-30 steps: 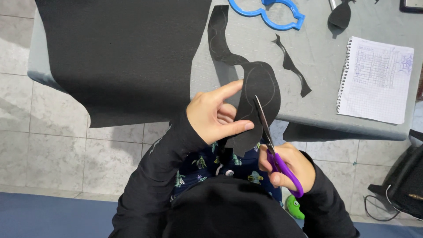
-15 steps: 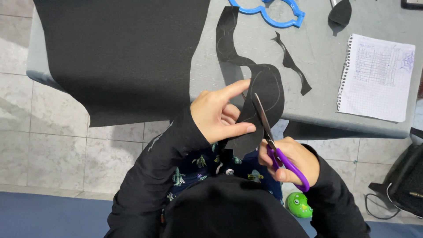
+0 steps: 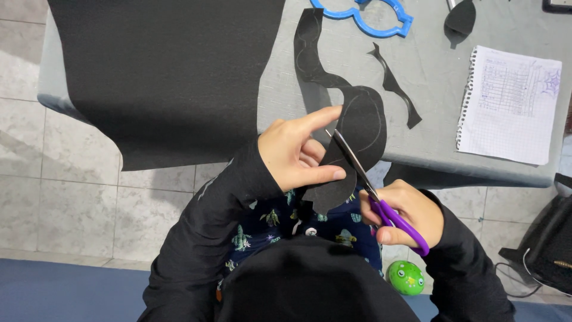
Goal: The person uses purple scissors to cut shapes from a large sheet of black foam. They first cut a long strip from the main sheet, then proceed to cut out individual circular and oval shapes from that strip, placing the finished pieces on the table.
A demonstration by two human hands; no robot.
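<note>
The grey tabletop [image 3: 429, 155] fills the far part of the view, and a large black sheet [image 3: 167, 77] covers its left half and hangs over the near edge. Right of the sheet a long black cut piece [image 3: 363, 128] runs from the far side to the near edge, and its rounded end sticks out past the tabletop. The left hand [image 3: 298, 152] is clamped on that rounded end, thumb under and fingers over. The right hand [image 3: 405, 214] is closed through the purple handles of the scissors [image 3: 372, 191], whose blades lie across the piece, pointing far-left. Compared with a second ago, the right hand has drawn nearer and a little to the right, and the blades sit further along the marked curve, so the cut around the rounded shape appears to be progressing. On the right lies a squared notebook page [image 3: 512, 107], with a thin black offcut [image 3: 396, 89] between it and the piece. Far off sits a blue glasses-shaped template [image 3: 363, 15]. A green toy ball [image 3: 406, 277] rests on the floor near the right sleeve
</note>
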